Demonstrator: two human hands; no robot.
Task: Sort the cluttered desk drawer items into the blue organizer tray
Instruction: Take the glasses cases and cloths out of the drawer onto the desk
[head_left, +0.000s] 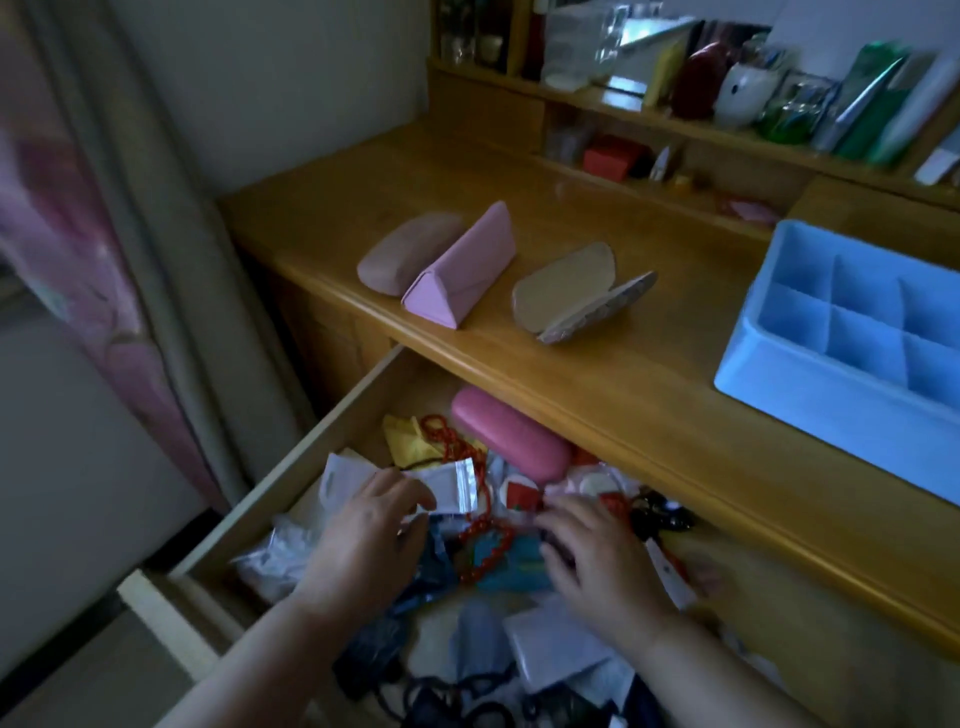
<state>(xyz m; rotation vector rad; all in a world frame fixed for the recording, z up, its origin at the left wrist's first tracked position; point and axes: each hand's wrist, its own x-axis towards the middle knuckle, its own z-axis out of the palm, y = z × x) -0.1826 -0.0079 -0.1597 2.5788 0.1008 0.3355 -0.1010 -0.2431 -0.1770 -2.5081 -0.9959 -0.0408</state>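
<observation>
Over the open drawer (291, 483), our left hand (363, 540) pinches a small white zip-seal packet (449, 486) between thumb and fingers (423, 499), lifting it just above the clutter. We judge the packet light, thin and limp; its glossy film looks slippery, so a hold at the stiffer sealed edge should serve better than the slack middle. Our right hand (597, 561) lies palm down on the heap, its fingers bent among the items beside a teal pouch (524, 564); whether they hold anything we cannot tell. Between the two hands a red bead string (483, 545) loops through the pile, touching the pouch. It seems likely to snag and drag its neighbours if pulled by one end, so we would gather it in a bunch. Behind it a pink hard case (511, 441) rests against the drawer's back, rigid and easy to take around its middle. Dark cords and white packets crowd the near part. Up on the bench (649, 415), three glasses cases stand to the left: a rounded one (408, 254), a triangular pink one (460, 267), an open beige one (571, 293). The blue organizer tray (810, 405) sits to the right, well apart from our hands, the compartments in view holding nothing.
</observation>
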